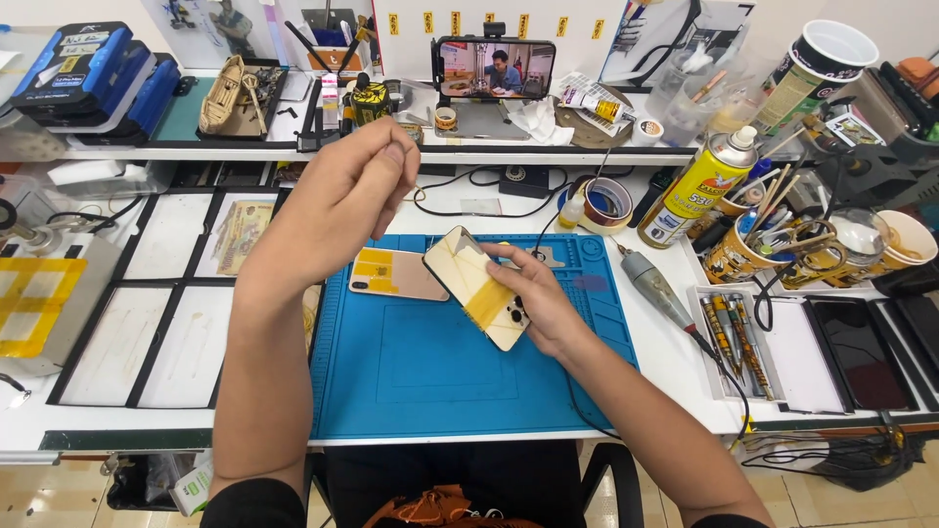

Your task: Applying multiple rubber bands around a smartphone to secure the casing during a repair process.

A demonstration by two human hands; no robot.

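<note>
The phone back cover (481, 286), a slim rounded-corner panel of pale cream sheen crossed by a strip of yellow tape, sits tilted at the centre of the frame in the right hand (533, 298), whose fingers wrap its lower right edge with the thumb laid along the top edge. Beneath it spreads the blue work mat (430, 381), a large matte rubbery rectangle with moulded recesses, filling the lower middle of the frame. Two such panels are in view: the second cover (396, 274) lies flat on the mat just left of the held one, rose-toned with a yellow taped patch. The left hand (342, 200) is raised above centre-left, fingertips pressed together in a pinch (what it nips is too small to tell). At upper right stands one yellow spray can (699, 188), a glossy metal cylinder with a white cap. One roll of tape (606, 203) rests just left of it. One grey pen-shaped rotary tool (653, 286) lies slanted at the mat's right edge.
</note>
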